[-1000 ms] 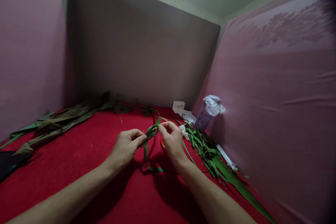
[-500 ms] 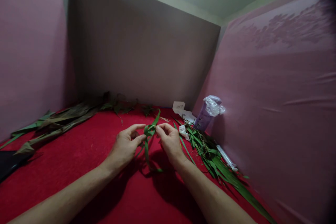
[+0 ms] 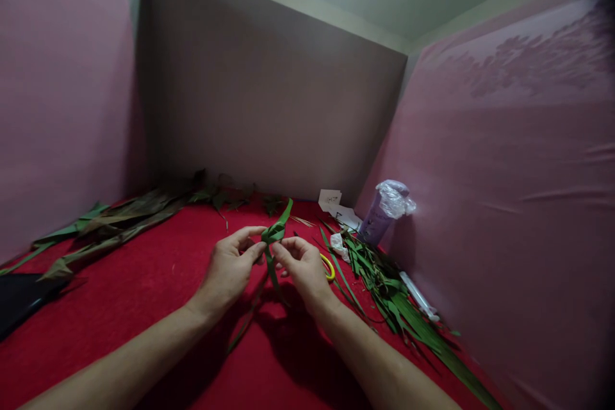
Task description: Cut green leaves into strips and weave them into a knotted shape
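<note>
Above the red cloth (image 3: 144, 295) my two hands meet on a narrow green leaf strip (image 3: 275, 232) that is folded into a loop. My left hand (image 3: 229, 267) pinches the strip from the left with thumb and forefinger. My right hand (image 3: 298, 267) pinches it from the right, fingers curled. One end of the strip points up and away, and the other end hangs down between my hands. Just right of my right hand a yellow ring-shaped handle (image 3: 329, 267) lies on the cloth, partly hidden.
A pile of fresh green leaves (image 3: 389, 295) lies along the right wall, beside a purple cup with a plastic-wrapped top (image 3: 384, 211) and white paper scraps (image 3: 336, 205). Dried brown leaves (image 3: 120, 221) lie at the back left. A dark flat object (image 3: 19, 298) sits at the left edge.
Both hands shifted closer together and slightly left, tightening the fold in the leaf strip. The strip's upper end now stands higher. A yellow handle shows beside the right hand.
</note>
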Demonstrator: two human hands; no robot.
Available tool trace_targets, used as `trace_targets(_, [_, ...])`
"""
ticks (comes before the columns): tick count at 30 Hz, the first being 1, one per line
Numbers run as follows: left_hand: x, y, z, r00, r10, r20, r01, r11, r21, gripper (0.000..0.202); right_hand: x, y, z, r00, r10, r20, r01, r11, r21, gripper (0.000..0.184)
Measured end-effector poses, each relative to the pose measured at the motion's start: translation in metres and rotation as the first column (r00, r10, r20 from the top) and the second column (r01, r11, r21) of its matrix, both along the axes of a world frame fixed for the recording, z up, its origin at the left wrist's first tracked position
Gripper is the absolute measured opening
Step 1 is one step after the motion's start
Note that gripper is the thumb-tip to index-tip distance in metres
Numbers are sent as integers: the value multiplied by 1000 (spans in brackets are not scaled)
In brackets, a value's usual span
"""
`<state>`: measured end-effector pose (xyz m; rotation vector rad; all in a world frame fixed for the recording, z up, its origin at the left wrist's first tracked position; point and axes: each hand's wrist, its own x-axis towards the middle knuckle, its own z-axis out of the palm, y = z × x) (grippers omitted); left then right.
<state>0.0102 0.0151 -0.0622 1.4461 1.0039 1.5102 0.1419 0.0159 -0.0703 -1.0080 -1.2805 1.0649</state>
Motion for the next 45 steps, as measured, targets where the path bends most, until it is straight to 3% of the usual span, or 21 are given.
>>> trace_targets(7, [0,3,0,995,26,93,-23,999,-36,25,-7,-2,-9,999,25,39,-24,1000,-10,19])
trace_targets(16, [-3,8,-2,987,62,149,-56,997,-43,27,-9,-6,-8,997,72,42,-69,996,-55,16])
trace_targets(23, [-1,5,2,981,76,177,-44,983,-179,15,-9,-4,-15,994,71,81,-68,997,-41,13])
trace_targets(27, [-4,5,-2,972,20,235,55,950,-307,21,-9,-3,-19,991,49,127,-45,998,-37,13])
trace_targets(32, [-9,9,-8,895,-88,438,302,842,-448,23,-10,-4,-18,980,39,196,-39,999,-2,15])
trace_targets(38, [-8,10,-8,858,-113,502,383,791,-477,21,-9,-10,-12,916,-34,399,-12,994,112,16])
trace_targets(45, [-7,9,-11,824,-180,537,481,723,-495,16,-6,-15,-8,889,-5,457,-85,981,176,24])
